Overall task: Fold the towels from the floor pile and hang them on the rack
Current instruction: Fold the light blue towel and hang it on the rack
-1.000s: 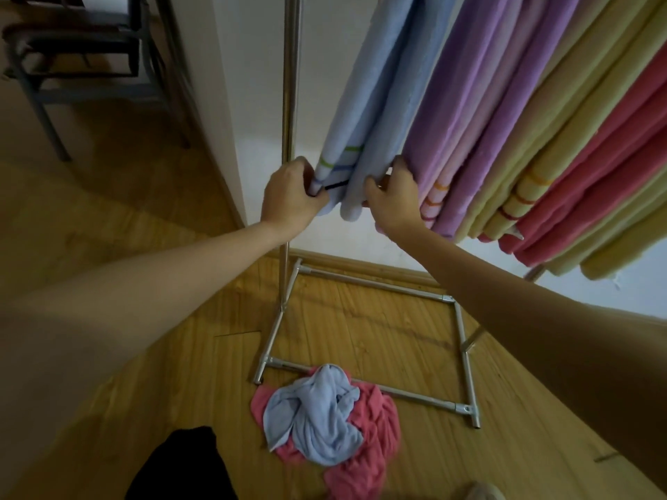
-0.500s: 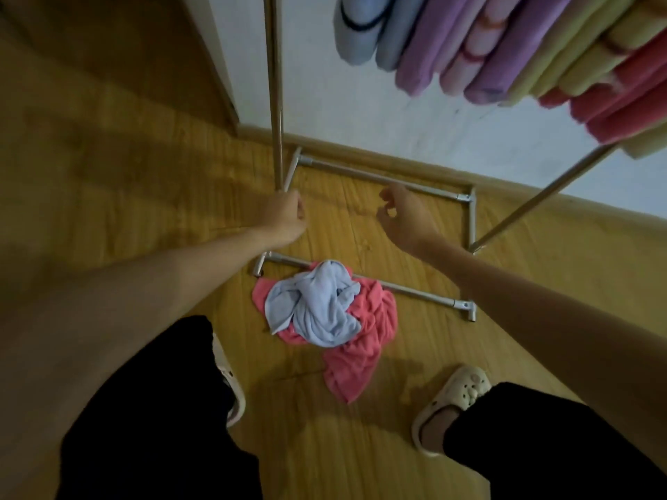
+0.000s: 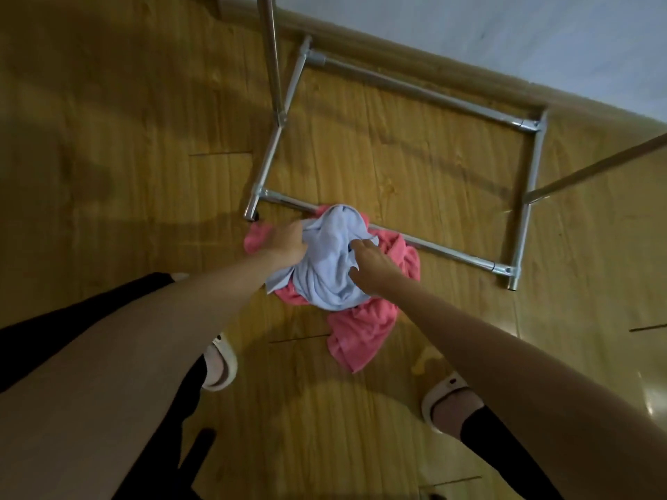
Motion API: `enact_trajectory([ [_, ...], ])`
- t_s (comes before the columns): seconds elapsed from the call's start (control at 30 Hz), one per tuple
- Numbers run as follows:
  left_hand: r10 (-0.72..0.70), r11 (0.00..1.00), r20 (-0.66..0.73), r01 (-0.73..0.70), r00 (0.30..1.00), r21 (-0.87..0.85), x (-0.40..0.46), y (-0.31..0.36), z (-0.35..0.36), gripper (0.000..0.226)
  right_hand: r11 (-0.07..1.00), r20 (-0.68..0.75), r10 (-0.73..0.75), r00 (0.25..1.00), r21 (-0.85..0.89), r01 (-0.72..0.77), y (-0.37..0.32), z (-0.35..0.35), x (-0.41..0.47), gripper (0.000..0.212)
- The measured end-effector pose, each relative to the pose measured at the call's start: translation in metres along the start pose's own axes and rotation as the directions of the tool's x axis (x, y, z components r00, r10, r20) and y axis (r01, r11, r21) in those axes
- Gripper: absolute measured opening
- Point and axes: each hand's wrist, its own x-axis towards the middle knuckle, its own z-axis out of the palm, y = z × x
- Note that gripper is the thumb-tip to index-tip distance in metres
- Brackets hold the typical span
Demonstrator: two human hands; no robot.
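Both hands have dropped from mid-air onto the floor pile. Left hand [image 3: 285, 243] curls into the light blue towel [image 3: 328, 268], gripping its edge; right hand [image 3: 371, 261] presses it, fingers loosely bent, atop the pink towel [image 3: 364, 330] beside the rack base [image 3: 519, 225].

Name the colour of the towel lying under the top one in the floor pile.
Pink, seen in the head view.

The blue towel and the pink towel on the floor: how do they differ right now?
The blue towel lies bunched on top; the pink towel sprawls flatter underneath. Both the left hand and right hand are on the blue one, neither on the pink. Both are crumpled and unfolded.
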Motion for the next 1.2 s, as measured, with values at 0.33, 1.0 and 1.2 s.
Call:
enact_trajectory([
  [0.33, -0.077, 0.991, -0.043, 0.081, 0.996, 0.110, 0.060, -0.005, 0.018, 0.027, 1.000, 0.023, -0.026, 0.999, 0.013, 0.026, 0.005, 0.030, 0.035, 0.053],
  [1.0, -0.184, 0.963, 0.099, 0.159, 0.978, 0.218, -0.003, -0.066, 0.081, 0.027, 1.000, -0.069, 0.021, 0.997, 0.006, -0.020, -0.002, 0.074, 0.027, 0.063],
  [1.2, -0.142, 0.985, -0.199, 0.119, 0.970, -0.122, -0.017, -0.082, 0.093, 0.014, 0.998, -0.121, -0.006, 0.993, 0.066, 0.014, -0.013, 0.084, 0.018, 0.064],
])
